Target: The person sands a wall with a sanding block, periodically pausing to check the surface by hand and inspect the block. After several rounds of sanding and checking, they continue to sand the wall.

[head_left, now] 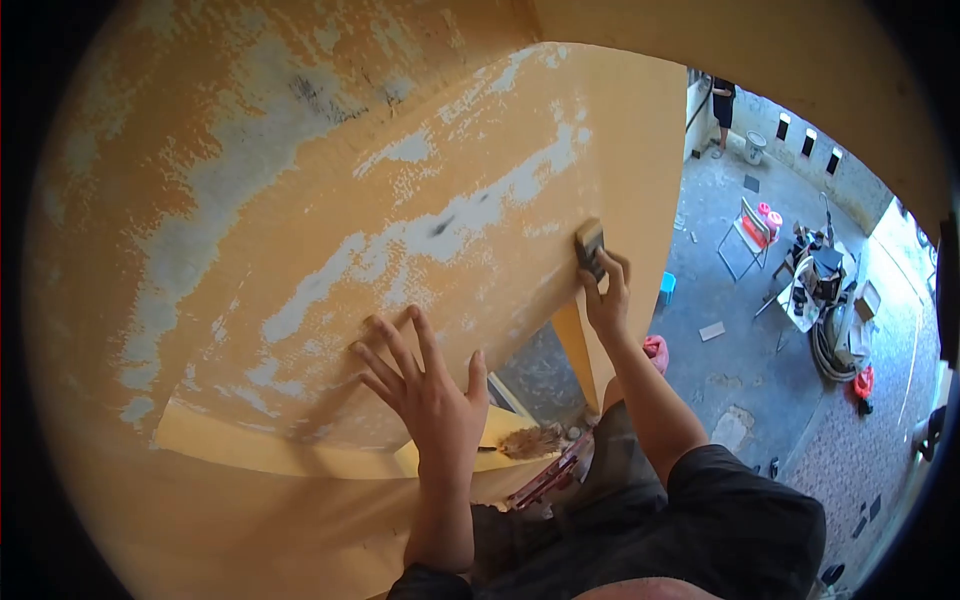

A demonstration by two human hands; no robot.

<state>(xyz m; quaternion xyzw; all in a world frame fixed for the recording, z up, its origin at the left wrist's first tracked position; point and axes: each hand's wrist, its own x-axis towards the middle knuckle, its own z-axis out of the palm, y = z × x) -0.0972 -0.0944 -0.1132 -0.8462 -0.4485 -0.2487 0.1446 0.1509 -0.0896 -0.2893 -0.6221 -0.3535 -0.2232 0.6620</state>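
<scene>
- The small block [590, 245] is flat and rectangular, with a grey-brown face and a darker edge. It is pressed against the orange wall [450, 150], near the wall's right edge.
- Our right hand [607, 295] is closed around the block from below. The fingers curl over its lower end and the arm reaches up to it.
- Our left hand [425, 385] holds nothing. It lies flat on the wall with all 5 fingers spread wide, lower and to the left of the block and well apart from it.
- The wall's orange paint is broken by long grey-white patches that run in streaks across the face between the 2 hands and on up to the left. 1 small dark mark sits in the streak left of the block.
- A brush [530, 440] with pale brown bristles lies on a yellow ledge [230, 440] just right of our left wrist.
- We cannot tell whether the block carries paper or a blade, because its working face is turned to the wall and our fingers cover its lower part.
- The red-edged thing [548, 478] beside the brush is partly hidden by our dark clothing, and we cannot make out what it is.
- Far below, a folding chair [745, 235] and a heap of gear [820, 290] stand on the grey floor [720, 380]. Another person [722, 105] stands at the far wall, too small to make out.
</scene>
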